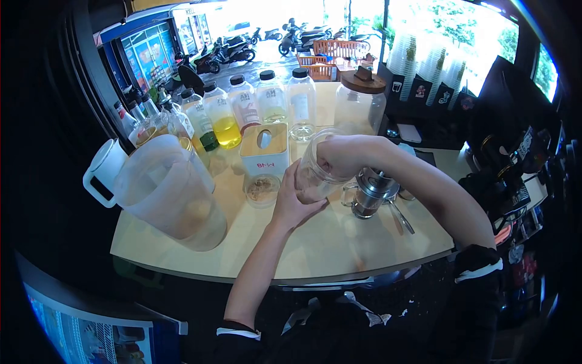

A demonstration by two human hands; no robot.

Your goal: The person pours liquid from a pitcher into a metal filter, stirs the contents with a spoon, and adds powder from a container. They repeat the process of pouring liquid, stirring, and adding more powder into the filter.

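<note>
A clear jar stands tilted over the counter, its mouth toward the upper right. My left hand is wrapped round its lower left side. My right hand reaches in at the mouth; its fingers are inside and blurred by the jar wall, so what they hold cannot be made out. Just left of the jar is a small round clear dish with brownish bits in it. To the right, below my right forearm, a metal drip filter sits on a glass cup with dark contents, and a spoon lies beside it.
A large translucent pitcher stands at the left by a white jug. Behind are a tissue box, several bottles and a wooden-lidded jar. Stacked cups line the right. The counter's front edge is near my body.
</note>
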